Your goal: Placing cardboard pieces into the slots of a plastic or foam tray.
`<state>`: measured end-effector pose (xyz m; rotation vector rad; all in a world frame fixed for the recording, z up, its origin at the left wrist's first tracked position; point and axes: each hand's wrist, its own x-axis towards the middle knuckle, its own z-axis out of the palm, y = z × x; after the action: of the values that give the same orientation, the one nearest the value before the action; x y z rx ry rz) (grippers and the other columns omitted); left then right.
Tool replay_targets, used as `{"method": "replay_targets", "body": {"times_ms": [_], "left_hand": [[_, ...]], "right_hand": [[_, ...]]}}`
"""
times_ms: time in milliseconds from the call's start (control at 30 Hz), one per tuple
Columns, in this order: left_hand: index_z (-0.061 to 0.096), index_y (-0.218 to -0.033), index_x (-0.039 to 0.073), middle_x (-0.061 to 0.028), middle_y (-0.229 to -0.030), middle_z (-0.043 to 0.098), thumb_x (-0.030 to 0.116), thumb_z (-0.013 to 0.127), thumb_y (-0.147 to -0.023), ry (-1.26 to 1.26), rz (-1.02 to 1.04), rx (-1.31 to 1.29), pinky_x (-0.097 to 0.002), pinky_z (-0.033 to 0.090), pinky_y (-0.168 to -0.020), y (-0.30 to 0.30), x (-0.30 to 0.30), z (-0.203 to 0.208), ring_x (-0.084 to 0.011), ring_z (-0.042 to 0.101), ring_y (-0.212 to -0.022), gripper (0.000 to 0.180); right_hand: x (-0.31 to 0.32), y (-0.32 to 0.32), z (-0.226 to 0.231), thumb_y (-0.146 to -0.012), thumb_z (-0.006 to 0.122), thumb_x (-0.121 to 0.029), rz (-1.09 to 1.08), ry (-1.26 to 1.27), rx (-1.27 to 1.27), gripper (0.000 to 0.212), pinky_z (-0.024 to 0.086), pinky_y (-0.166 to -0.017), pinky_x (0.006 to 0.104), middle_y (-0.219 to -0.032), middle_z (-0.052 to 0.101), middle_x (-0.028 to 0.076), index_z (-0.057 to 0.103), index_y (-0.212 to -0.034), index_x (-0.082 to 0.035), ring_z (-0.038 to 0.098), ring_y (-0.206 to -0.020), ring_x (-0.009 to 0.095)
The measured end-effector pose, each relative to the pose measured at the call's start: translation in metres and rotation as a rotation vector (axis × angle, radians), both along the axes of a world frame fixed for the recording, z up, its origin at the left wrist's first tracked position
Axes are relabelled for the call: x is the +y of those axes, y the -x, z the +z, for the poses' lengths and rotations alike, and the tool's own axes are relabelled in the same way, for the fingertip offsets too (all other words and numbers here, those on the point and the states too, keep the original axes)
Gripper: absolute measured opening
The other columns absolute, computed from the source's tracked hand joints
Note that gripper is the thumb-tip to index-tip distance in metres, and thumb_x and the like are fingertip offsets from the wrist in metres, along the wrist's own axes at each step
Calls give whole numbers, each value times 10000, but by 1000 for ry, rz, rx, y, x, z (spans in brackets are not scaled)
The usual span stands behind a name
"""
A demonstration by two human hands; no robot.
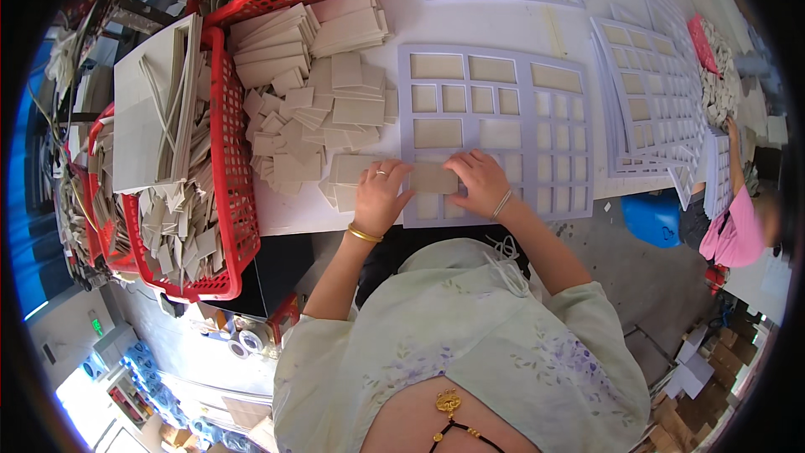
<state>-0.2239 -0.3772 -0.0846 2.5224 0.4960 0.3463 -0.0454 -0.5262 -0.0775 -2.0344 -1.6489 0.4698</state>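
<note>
A lavender frame panel (526, 138) with several rectangular openings lies flat on the white table in front of me. Grey cardboard rectangles fill some of its upper openings. Over its lower left part, a grey cardboard piece (434, 177) spans the gap between my hands. My left hand (381, 195) grips its left edge with bent fingers, close to a small stack of cardboard pieces (345, 169). At the other edge, my right hand (480, 185) pinches the piece, thumb low and fingers above. Whether the piece touches the panel, I cannot tell.
Loose cardboard pieces (289, 138) spread left of the panel, with stacked ones (348, 25) behind. A red plastic basket (237, 201) full of cardboard stands at the left. More lavender panels (646, 88) lie at the right. Beyond them is another person in a pink top (734, 231).
</note>
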Motion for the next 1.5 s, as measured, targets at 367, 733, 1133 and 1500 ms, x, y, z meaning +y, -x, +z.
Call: {"method": "replay_targets", "body": {"times_ms": [367, 733, 1133, 1500], "left_hand": [[566, -1091, 119, -49, -1082, 583, 157, 743, -664, -33, 57, -58, -392, 445, -823, 0, -9, -12, -261, 553, -993, 464], [578, -1067, 129, -20, -1136, 575, 164, 730, -670, -92, -42, -43, -404, 407, -890, -4, -15, 5, -241, 514, -1105, 427], [603, -1051, 128, 7, -1184, 563, 205, 698, -721, -141, -81, 83, -424, 362, -963, -4, -23, -5, -227, 457, -1203, 352], [598, -937, 87, -74, -921, 614, 0, 640, -737, -98, 532, -334, -400, 438, -767, 64, 52, -3, -282, 568, -864, 222]], "right_hand": [[5, -18, 9, -575, 729, -83, 61, 30, -102, 420, 440, -766, 393, -1006, 507, 56, 558, -956, -132, 524, -961, 261], [9, -23, 6, -627, 765, -95, 111, 65, 154, 451, 477, -808, 399, -1083, 495, 105, 550, -1023, -86, 548, -975, 291], [-3, 18, -4, -761, 601, -153, 26, 74, -304, 242, 373, -876, 411, -1124, 572, 24, 635, -1000, -132, 542, -1060, 195], [26, -8, 17, -775, 625, -139, 169, 258, -283, 197, 333, -859, 428, -949, 614, 13, 657, -969, -136, 564, -933, 208]]}}
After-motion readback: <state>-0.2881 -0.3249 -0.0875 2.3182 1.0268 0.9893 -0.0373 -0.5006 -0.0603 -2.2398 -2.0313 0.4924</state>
